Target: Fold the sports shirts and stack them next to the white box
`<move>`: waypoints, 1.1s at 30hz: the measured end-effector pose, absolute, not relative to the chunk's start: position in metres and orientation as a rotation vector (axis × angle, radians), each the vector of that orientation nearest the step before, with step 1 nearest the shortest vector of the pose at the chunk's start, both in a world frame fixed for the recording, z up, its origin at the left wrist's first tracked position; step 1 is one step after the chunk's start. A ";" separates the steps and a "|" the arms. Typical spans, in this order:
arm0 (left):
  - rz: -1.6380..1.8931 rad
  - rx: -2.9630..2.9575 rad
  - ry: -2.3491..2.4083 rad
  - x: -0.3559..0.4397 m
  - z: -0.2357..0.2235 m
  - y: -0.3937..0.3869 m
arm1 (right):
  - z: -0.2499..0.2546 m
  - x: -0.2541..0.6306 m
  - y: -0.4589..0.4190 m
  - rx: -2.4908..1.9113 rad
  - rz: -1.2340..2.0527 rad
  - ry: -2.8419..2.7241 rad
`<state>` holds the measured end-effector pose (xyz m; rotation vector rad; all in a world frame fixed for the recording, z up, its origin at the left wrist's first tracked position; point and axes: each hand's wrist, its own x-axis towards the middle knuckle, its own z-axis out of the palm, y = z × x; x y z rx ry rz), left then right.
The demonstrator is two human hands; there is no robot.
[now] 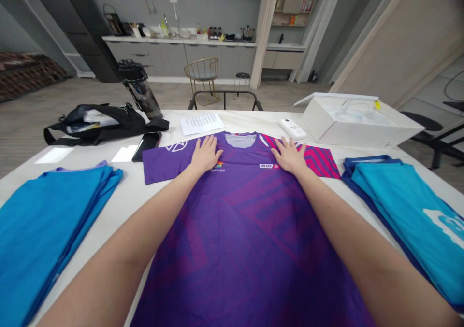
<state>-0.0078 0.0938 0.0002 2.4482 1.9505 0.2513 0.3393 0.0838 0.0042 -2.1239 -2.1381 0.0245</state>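
Note:
A purple T-shirt (246, 211) with a pink-and-purple striped sleeve lies spread flat on the white table, its collar toward the far edge. My left hand (206, 154) rests flat on the shirt's left shoulder, fingers stretched out. On the other shoulder, beside the striped sleeve, my right hand (290, 156) lies flat with its fingers spread. Neither hand grips the cloth. Folded blue shirts (54, 220) lie to the left, and a folded stack of turquoise and navy shirts (402, 206) lies to the right. The shirt's lower hem is out of view.
Behind the shirt are a paper sheet (202, 123) and a small white box (293, 129). A large open white box (358, 124) stands at back right. A black bag (105, 124), a dark water bottle (141, 90) and a phone (146, 147) occupy the back left of the table (119, 191).

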 end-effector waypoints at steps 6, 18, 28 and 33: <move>0.164 2.224 1.914 0.024 -0.007 0.116 | -0.004 0.261 0.098 -2.069 0.279 -2.263; 0.248 2.420 1.770 0.041 -0.010 0.068 | -0.003 0.247 0.064 -2.032 0.235 -2.291; 0.205 2.401 1.782 0.032 -0.009 -0.014 | -0.005 0.260 -0.007 -2.069 0.200 -2.258; 0.208 2.420 1.763 0.035 -0.006 -0.063 | 0.002 0.252 -0.057 -2.032 0.204 -2.308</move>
